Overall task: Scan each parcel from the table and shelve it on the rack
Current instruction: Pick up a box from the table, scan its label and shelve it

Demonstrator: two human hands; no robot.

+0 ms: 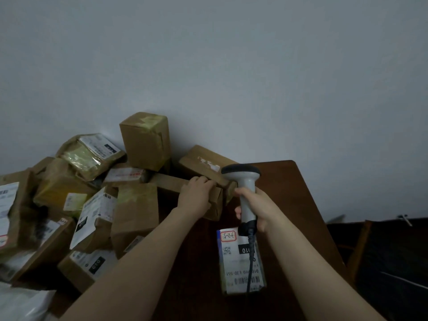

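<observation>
Your left hand (195, 193) curls over the small box (216, 205) at the parcel pile's (92, 193) three o'clock edge; your right hand (256, 208) clasps the scanner (245, 181).

Left-edge parcel (24, 205) cut by frame, label (7, 205) blurred; left hand (195, 193) fingers (202, 180) perhaps curled over small box (216, 205), tips hidden.

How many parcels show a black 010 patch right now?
4: a parcel atop the pile at left, one mid-pile, one at its near edge, one alone on the table below the scanner. More may be hidden.
</observation>
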